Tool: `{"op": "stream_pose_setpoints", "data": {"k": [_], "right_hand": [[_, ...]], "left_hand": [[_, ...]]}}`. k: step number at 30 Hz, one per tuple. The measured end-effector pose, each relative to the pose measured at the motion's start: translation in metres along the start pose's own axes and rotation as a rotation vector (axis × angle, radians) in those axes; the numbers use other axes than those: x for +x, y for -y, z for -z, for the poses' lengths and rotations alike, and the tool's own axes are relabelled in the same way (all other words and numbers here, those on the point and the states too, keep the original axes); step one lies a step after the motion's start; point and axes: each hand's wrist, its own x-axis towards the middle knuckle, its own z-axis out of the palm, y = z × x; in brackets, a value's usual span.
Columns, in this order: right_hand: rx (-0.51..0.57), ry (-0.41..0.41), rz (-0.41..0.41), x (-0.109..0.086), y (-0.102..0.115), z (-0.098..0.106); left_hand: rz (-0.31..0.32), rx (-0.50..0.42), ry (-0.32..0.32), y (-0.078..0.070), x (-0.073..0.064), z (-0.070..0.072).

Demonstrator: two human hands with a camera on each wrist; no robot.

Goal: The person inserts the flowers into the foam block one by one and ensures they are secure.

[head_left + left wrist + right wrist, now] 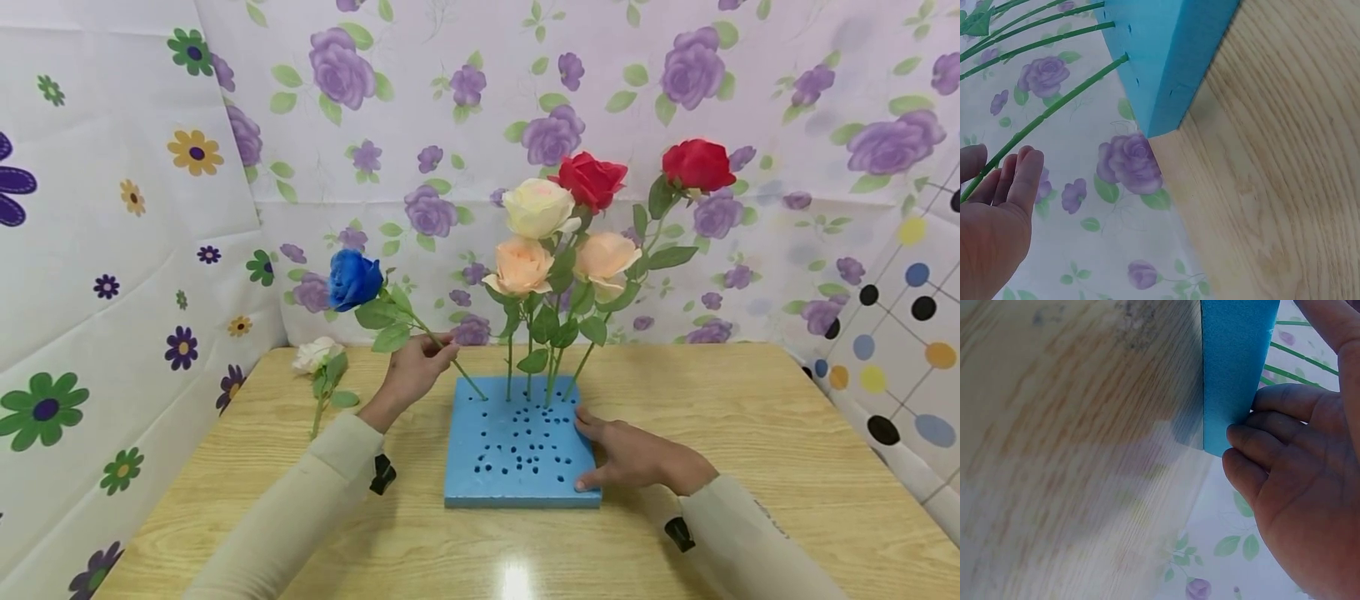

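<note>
A blue rose (pixel 356 280) leans left, its green stem (pixel 1054 107) set in a hole near the far left corner of a blue foam block (pixel 491 487). My left hand (pixel 414 367) pinches that stem partway up, between thumb and fingers (pixel 1025 181). On the block's right edge rests my right hand (pixel 637 450), thumb near the front corner and fingers further back. The right wrist view shows fingertips (pixel 1241 440) against the block. Also standing in it are a cream rose (pixel 540 208), two peach roses (pixel 521 267) and two red roses (pixel 697 165).
A white rose (pixel 318 357) with leaves lies on the wooden table (pixel 285 508), left of my left hand. Many small holes dot the block's top. Flower-printed cloth (pixel 420 108) hangs behind the table and at its left side; dotted cloth (pixel 900 333) hangs at the right.
</note>
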Motion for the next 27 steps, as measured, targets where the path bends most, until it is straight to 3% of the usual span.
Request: {"op": "stream_pose_setpoints", "data": {"k": [6,15,18,27], "right_hand": [[-0.006,0.0,0.001,0.001,-0.001,0.0],[-0.009,-0.002,0.0,0.0,0.0,0.001],[-0.009,0.001,0.005,0.0,-0.001,0.0],[-0.015,0.004,0.002,0.0,-0.001,0.001]], "left_hand": [[0.032,-0.2,-0.017,0.002,0.0,-0.006],[-0.012,-0.387,-0.15,0.003,0.003,-0.025],[-0.044,-0.363,-0.172,0.0,0.005,-0.033],[-0.182,-0.108,-0.168,-0.011,0.01,-0.049]]}}
